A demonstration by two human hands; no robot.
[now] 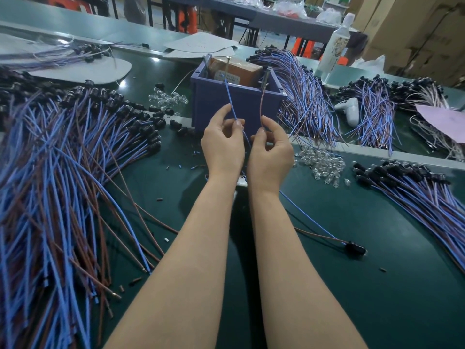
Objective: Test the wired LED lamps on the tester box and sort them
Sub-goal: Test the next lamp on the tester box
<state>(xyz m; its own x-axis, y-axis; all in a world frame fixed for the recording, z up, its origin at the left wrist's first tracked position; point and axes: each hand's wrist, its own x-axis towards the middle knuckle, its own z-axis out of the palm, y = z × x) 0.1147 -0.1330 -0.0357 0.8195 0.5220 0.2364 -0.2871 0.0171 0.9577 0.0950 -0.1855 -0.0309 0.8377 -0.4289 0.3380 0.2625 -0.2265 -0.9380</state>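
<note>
Factory assembly workshop, by the look of it: long green bench (pixel 377 285) heaped left and right with bundles of blue-and-brown wired lamps (pixel 63 172), loose clear LED bulbs (pixel 322 162) scattered near, stacked cardboard cartons (pixel 415 34) far right, another cluttered worktable (pixel 289 23) far behind.

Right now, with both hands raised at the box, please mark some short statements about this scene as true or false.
1. The left hand pinches the blue wire. True.
2. The right hand pinches the brown wire. True.
3. The tester box is red. False: it is purple-blue.
4. The black lamp head hangs in the air. False: it lies on the green table.
</note>
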